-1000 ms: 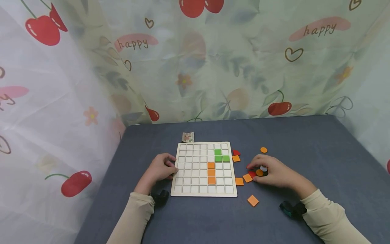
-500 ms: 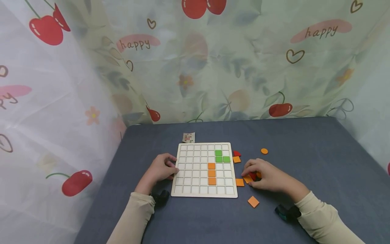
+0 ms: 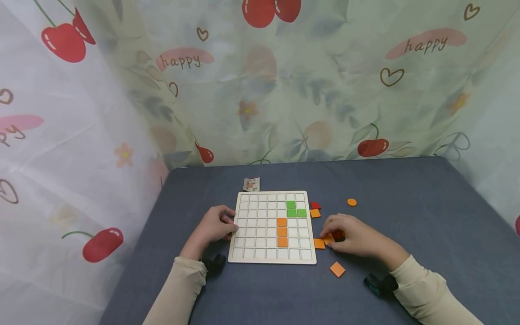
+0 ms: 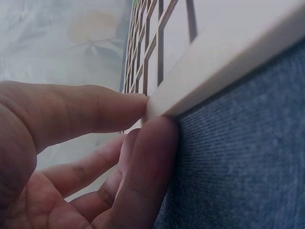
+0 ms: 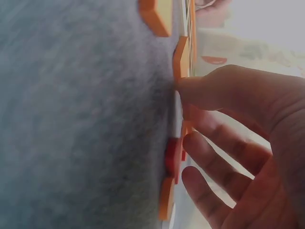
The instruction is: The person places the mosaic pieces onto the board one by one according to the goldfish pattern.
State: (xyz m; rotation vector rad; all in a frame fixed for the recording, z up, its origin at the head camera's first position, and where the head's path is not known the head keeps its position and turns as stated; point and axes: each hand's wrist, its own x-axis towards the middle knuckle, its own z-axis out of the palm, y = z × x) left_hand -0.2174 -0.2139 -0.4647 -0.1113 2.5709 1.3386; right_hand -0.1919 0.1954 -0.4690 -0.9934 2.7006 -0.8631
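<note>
My left hand (image 3: 213,224) holds the left edge of a pale wooden grid board (image 3: 260,232). In the left wrist view its thumb (image 4: 114,112) lies on the board's rim (image 4: 214,62), with a finger against the side. Green square tiles (image 3: 291,213) and orange square tiles (image 3: 282,232) sit in some of the board's cells. Right of the board, my right hand (image 3: 351,234) pinches an orange square tile (image 3: 328,239) between thumb and index finger, low at the table. A red piece (image 3: 338,235) shows under this hand; the right wrist view has it (image 5: 172,160) beside another orange piece (image 5: 166,198).
Loose orange squares lie near the board's right side (image 3: 319,243) and nearer the front (image 3: 337,269). A red piece (image 3: 315,205), an orange square (image 3: 315,213) and an orange disc (image 3: 351,202) lie farther back. A small patterned card (image 3: 251,184) is behind the board.
My right hand has moved left and slightly toward the front, from over the loose pieces onto the orange square, which has shifted slightly left. My left hand stays on the board's edge.
</note>
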